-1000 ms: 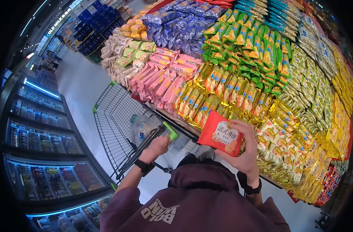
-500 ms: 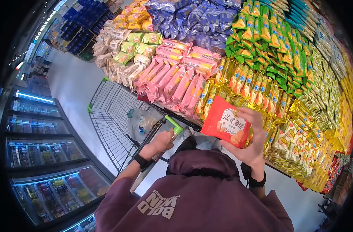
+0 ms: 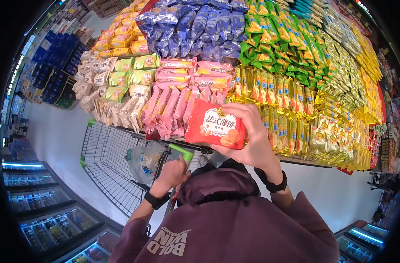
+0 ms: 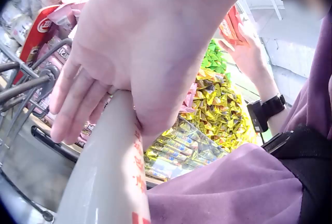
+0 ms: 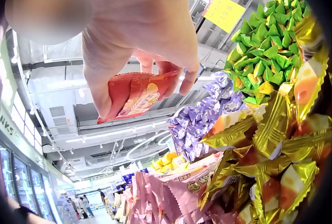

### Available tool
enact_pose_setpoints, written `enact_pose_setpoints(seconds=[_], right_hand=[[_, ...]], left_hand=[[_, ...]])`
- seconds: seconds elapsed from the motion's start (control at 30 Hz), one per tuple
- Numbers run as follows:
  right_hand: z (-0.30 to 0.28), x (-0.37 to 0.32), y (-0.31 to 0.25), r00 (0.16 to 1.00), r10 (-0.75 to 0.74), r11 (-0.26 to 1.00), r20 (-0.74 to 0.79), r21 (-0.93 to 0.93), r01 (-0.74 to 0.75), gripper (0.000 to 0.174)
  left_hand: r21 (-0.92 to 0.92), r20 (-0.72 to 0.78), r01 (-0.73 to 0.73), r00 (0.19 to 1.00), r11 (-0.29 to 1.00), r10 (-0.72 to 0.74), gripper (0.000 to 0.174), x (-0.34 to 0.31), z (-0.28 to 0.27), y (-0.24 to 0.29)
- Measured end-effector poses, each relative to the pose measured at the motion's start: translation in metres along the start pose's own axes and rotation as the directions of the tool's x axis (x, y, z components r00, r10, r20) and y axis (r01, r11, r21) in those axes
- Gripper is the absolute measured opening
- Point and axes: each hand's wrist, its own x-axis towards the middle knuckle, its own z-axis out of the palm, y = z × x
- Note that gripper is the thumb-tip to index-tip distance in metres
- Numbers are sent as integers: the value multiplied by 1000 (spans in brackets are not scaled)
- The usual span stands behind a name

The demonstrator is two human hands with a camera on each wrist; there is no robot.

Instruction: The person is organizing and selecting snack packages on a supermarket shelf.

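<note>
In the head view, my right hand (image 3: 258, 142) holds up a red biscuit packet (image 3: 215, 127) by its right side, thumb below and fingers above. The packet's printed front, with a white label and pictured biscuits, faces the camera. The right wrist view has this packet (image 5: 136, 97) pinched between thumb and fingers, raised beside the snack pile. My left hand (image 3: 171, 174) grips the shopping cart's handle near its green end (image 3: 182, 152). Up close in the left wrist view, the pale handle bar (image 4: 106, 167) with red lettering runs under the palm.
The wire cart (image 3: 110, 160) stands at left with a clear plastic bag (image 3: 145, 164) inside. Ahead spreads a wide display of wrapped snacks: pink packets (image 3: 176, 109), gold packets (image 3: 287, 127), green packets (image 3: 274, 39) and blue packets (image 3: 200, 26). Glass-fronted refrigerators (image 3: 55, 223) line the lower left.
The red packet has moved left and up in the head view and appears larger, its front turned more squarely to the camera. The left hand keeps its grip while the view has swung round.
</note>
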Motion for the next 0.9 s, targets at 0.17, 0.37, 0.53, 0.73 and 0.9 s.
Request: enact_pose_setpoints(seconds=[0.17,0.37,0.53,0.73,0.9], right_hand=[[8,-1,-3,999,0,998,-40,-61,-3,73],[19,-1,-1,998,28,998,-56,-50,-31,77],[21,10,-8,999,7,999,-42,-36,-9,79],[24,17,-22,999,-7,1000,48,10,7,81],[27,18,-28,985,57,998,-163,49,-49,70]], left_hand=[[58,-50,-78,995,995,81,44,-3,-16,-3],[182,91,-118,991,976,102,53,-14,-59,0],[-374,-152,-190,978,908,142,49,-24,-163,32],[-857,-436,-395,898,330,-57,29,6,-169,65],[-911,-411,-405,906,81,-102,30,17,-171,78]])
